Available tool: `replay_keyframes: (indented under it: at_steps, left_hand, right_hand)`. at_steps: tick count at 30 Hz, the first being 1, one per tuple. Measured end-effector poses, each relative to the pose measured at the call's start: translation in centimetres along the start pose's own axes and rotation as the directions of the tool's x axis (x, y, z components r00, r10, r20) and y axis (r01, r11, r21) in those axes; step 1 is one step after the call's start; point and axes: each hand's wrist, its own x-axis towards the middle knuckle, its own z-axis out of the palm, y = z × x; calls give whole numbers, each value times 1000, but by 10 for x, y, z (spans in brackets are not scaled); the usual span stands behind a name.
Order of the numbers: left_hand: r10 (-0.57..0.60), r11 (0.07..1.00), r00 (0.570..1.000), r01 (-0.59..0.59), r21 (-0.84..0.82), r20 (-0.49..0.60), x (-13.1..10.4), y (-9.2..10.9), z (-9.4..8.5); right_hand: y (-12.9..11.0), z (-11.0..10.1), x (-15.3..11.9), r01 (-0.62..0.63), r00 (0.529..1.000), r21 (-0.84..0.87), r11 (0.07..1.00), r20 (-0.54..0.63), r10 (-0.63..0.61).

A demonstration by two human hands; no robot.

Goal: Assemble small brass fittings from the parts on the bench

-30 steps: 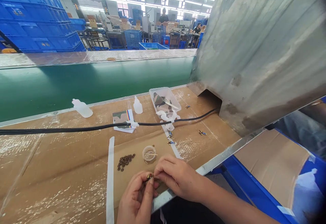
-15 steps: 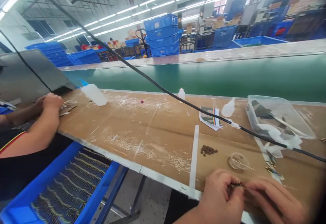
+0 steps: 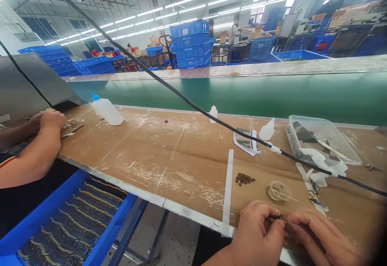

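Observation:
My left hand [image 3: 256, 231] is closed in a pinch around a small dark piece with gold-coloured bits [image 3: 279, 216], just above the table's front edge. Fingertips of my right hand [image 3: 320, 231] meet it from the other side, pinched together; whatever they grip is too small to make out. Beyond my hands stands a shallow clear cup [image 3: 276, 191] with a thin stick [image 3: 287, 195] across it. A pile of small brown round pieces [image 3: 244, 179] lies to its left. Several small metallic and coloured pieces [image 3: 316, 197] sit to its right.
A black cable [image 3: 181, 96] crosses the view. Behind are a clear plastic tub [image 3: 347, 149], small white bottles [image 3: 267, 129] and a larger blue-tipped bottle [image 3: 107, 110]. A co-worker's arm [image 3: 39, 153] is at left, above a blue crate [image 3: 127, 203]. A green conveyor belt [image 3: 211, 90] runs behind.
The camera view has turned slightly, so the table things sit a little further left. Both hands keep nearly the same pinch around the small piece.

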Motion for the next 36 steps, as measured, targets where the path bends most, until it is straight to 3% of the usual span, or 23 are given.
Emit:
replay_keyframes:
  at_steps: [6,10,18,25,30,36]
  left_hand:
    - [-39,998,999,39,-41,-9,1,3,-1]
    - [-68,993,998,69,-99,12,2,4,0]
    - [-73,957,977,125,-263,199,12,1,-3]
    - [-167,932,965,222,-288,201,17,-5,-2]
    - [-228,931,965,254,-262,127,19,-6,-4]
    - [-304,906,944,329,-266,131,22,-7,-6]
  right_hand:
    - [-11,0,7,24,1000,-6,1000,-18,-24]
    - [-22,-3,14,-45,999,60,997,-13,46]
    - [-40,-9,24,-223,975,195,955,34,220]
    - [-39,-4,27,-248,969,170,954,42,245]
    - [-34,-16,26,-239,961,270,933,-72,267]
    - [-9,-46,6,-353,897,156,922,-222,381]
